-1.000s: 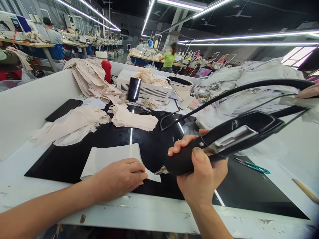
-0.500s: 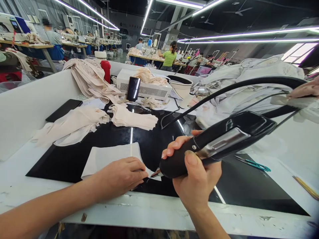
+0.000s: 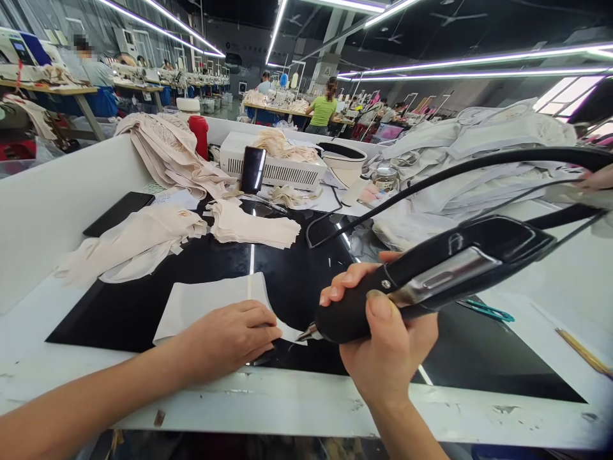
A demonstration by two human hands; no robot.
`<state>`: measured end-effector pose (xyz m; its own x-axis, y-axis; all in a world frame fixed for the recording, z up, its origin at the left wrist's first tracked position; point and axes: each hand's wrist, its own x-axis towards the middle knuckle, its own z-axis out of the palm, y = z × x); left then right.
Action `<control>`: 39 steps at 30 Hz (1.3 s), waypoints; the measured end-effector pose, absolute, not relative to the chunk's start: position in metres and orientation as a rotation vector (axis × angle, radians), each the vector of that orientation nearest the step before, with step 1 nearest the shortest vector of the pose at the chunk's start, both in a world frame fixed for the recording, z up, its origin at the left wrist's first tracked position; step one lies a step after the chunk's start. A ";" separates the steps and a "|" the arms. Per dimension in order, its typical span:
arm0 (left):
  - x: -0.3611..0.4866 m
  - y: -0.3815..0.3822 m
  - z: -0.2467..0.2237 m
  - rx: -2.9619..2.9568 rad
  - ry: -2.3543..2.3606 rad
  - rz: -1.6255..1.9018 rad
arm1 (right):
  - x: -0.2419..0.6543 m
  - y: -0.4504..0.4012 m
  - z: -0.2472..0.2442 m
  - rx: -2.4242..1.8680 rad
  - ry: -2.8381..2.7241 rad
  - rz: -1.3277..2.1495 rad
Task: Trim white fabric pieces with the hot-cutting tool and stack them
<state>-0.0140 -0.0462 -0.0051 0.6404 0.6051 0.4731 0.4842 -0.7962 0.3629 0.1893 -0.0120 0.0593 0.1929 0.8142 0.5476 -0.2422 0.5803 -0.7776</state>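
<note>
A piece of white fabric (image 3: 211,297) lies on the black mat (image 3: 110,319) in front of me. On its right part rests my left hand (image 3: 244,335), its fingers bent together and pressing the cloth down; the thumb is mostly hidden. My right hand (image 3: 383,338) is wrapped round a black corded handheld tool (image 3: 431,281) with a silver lever on its side. The thumb lies along the tool's body near the lever. The tool's pointed metal tip (image 3: 310,332) is at the fabric's narrow right end, just beside my left fingertips.
Beige cut pieces (image 3: 253,223) and pale fabric (image 3: 138,243) lie behind. A phone (image 3: 253,169) leans on a white vented box (image 3: 292,172). Teal-handled snips (image 3: 488,311) sit at right. The tool's cable (image 3: 460,167) arches toward another person's hand (image 3: 601,179).
My right hand and the tool have moved slightly right, and the tip is now nearer the fabric's end. The left hand stays on the cloth. The whole view has shifted a little.
</note>
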 end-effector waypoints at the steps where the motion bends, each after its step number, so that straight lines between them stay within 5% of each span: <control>1: -0.015 -0.046 -0.004 2.649 0.894 0.891 | 0.189 -0.012 0.059 -0.601 -1.149 0.803; 9: -0.044 -0.030 0.003 2.700 1.140 0.936 | 0.199 0.006 0.057 -0.603 -1.148 0.767; 24: -0.045 -0.029 0.042 2.637 1.345 0.246 | 0.180 0.031 0.063 -0.551 -1.135 0.843; 39: -0.040 0.044 0.039 2.444 0.896 0.088 | 0.165 0.040 0.061 -0.566 -1.158 0.877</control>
<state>-0.0397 0.0443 0.0390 0.7779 0.6174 -0.1173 0.5829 -0.6391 0.5018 0.1652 0.0396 0.0614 0.1420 0.8290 0.5410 -0.2961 0.5570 -0.7759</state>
